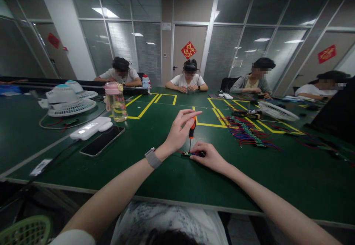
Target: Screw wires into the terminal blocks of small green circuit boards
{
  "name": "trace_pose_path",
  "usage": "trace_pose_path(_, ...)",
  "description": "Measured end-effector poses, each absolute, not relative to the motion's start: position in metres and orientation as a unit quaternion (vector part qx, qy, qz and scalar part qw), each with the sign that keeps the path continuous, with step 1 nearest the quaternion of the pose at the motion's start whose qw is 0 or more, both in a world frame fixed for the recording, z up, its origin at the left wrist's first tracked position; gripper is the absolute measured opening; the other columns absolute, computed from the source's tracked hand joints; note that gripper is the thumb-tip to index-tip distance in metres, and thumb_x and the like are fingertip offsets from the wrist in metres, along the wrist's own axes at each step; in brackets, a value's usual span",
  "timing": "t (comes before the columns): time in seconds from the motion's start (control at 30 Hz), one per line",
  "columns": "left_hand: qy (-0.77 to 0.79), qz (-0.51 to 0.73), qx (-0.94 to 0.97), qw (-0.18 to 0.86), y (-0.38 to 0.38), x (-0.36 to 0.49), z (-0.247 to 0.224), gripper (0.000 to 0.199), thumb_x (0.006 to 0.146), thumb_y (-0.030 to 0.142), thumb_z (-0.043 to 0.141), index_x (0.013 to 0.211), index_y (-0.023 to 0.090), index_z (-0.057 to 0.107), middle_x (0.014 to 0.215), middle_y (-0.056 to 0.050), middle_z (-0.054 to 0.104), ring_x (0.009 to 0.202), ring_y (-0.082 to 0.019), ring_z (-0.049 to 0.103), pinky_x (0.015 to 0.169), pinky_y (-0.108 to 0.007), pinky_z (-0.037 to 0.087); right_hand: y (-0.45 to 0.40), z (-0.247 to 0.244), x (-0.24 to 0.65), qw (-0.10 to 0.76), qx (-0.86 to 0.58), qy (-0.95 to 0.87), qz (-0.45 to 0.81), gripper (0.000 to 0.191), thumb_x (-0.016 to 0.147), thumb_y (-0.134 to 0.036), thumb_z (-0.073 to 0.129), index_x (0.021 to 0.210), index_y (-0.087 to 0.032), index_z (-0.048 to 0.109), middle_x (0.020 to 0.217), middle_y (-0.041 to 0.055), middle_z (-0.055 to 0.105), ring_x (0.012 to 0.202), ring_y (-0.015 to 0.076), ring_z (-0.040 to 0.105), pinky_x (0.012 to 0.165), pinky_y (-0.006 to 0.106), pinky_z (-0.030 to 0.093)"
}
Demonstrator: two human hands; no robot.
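An orange-and-black screwdriver stands upright, its tip down on a small green circuit board on the green table. My left hand, with a grey watch at the wrist, is closed round the screwdriver's handle, thumb and fingers at its upper part. Beside the tip, my right hand lies low on the table and pinches the board's right end, where a dark part and some wires show. Its fingers partly cover the board.
A phone, a white power strip, a pink-lidded bottle and white fans are on the left. Several wired boards lie to the right. People sit across the table.
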State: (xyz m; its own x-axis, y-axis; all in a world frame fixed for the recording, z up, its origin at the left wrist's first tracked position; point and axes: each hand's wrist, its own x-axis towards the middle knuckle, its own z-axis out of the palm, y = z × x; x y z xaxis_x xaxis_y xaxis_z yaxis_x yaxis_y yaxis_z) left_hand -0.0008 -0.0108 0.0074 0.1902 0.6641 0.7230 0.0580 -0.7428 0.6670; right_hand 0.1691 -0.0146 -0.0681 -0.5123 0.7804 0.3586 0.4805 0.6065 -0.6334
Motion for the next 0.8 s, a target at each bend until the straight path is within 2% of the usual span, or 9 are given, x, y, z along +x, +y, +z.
trace_pose_path(0.07,0.218,0.578,0.713,0.332,-0.0105,0.0009,0.0064,0.032,0.094,0.027,0.042,0.121,0.021,0.06,0.113,-0.008,0.059,0.093,-0.015,0.061,0.081,-0.029,0.052,-0.0147,-0.0681,0.1694,0.319,-0.371,-0.84,0.233,0.011,0.077,-0.018,0.069,0.086,-0.016,0.075,0.082,0.005,0.064,0.073,0.016,0.06,0.068,0.027,0.047)
trace_pose_path(0.13,0.216,0.578,0.701,0.358,-0.0101,0.0018,0.005,0.033,0.092,0.029,0.048,0.121,0.019,0.059,0.104,-0.008,0.063,0.084,-0.014,0.062,0.073,-0.027,0.053,-0.0147,-0.0682,0.1696,0.318,-0.369,-0.842,0.232,0.011,0.078,-0.018,0.068,0.086,-0.017,0.074,0.082,0.0051,0.065,0.074,0.0161,0.06,0.069,0.027,0.047)
trace_pose_path(0.27,0.257,0.596,0.719,0.249,-0.0108,0.0,0.0051,0.023,0.082,0.03,0.064,0.103,0.022,0.069,0.096,-0.004,0.057,0.085,-0.013,0.057,0.074,-0.024,0.05,-0.0148,-0.0684,0.1695,0.317,-0.372,-0.842,0.228,0.01,0.078,-0.018,0.067,0.086,-0.016,0.074,0.082,0.0052,0.064,0.073,0.0162,0.06,0.069,0.027,0.048)
trace_pose_path(0.37,0.272,0.592,0.729,0.209,-0.0124,-0.0012,0.0079,0.021,0.087,0.027,0.058,0.103,0.024,0.07,0.103,-0.005,0.053,0.098,-0.015,0.055,0.085,-0.026,0.048,-0.0151,-0.0681,0.1693,0.318,-0.373,-0.842,0.225,0.01,0.078,-0.018,0.067,0.085,-0.016,0.074,0.081,0.0053,0.064,0.073,0.0163,0.06,0.068,0.028,0.048)
trace_pose_path(0.47,0.236,0.58,0.725,0.287,-0.0123,0.0003,0.0087,0.031,0.094,0.023,0.042,0.115,0.023,0.065,0.115,-0.007,0.056,0.104,-0.016,0.057,0.089,-0.03,0.048,-0.0153,-0.0678,0.1693,0.316,-0.373,-0.843,0.225,0.01,0.078,-0.018,0.067,0.085,-0.016,0.074,0.082,0.0054,0.064,0.073,0.0162,0.061,0.068,0.028,0.048)
trace_pose_path(0.57,0.214,0.574,0.701,0.366,-0.0103,0.0019,0.0062,0.033,0.093,0.026,0.045,0.123,0.021,0.058,0.107,-0.008,0.062,0.09,-0.016,0.062,0.077,-0.029,0.053,-0.0152,-0.0678,0.1697,0.315,-0.373,-0.843,0.225,0.01,0.078,-0.017,0.068,0.086,-0.016,0.074,0.082,0.0054,0.065,0.074,0.0162,0.061,0.069,0.027,0.047)
trace_pose_path(0.7,0.26,0.601,0.71,0.259,-0.009,0.0002,0.0046,0.022,0.082,0.03,0.065,0.101,0.021,0.07,0.095,-0.004,0.058,0.084,-0.013,0.058,0.073,-0.024,0.05,-0.0146,-0.0682,0.17,0.316,-0.372,-0.846,0.217,0.011,0.078,-0.017,0.068,0.086,-0.017,0.075,0.082,0.0051,0.065,0.074,0.0163,0.061,0.069,0.027,0.047)
trace_pose_path(0.8,0.266,0.601,0.718,0.229,-0.0099,-0.0007,0.0062,0.02,0.084,0.03,0.061,0.101,0.024,0.071,0.104,-0.005,0.055,0.095,-0.015,0.056,0.08,-0.025,0.049,-0.0143,-0.0682,0.17,0.315,-0.37,-0.847,0.214,0.011,0.078,-0.017,0.068,0.086,-0.017,0.075,0.081,0.0048,0.065,0.073,0.0157,0.06,0.068,0.027,0.047)
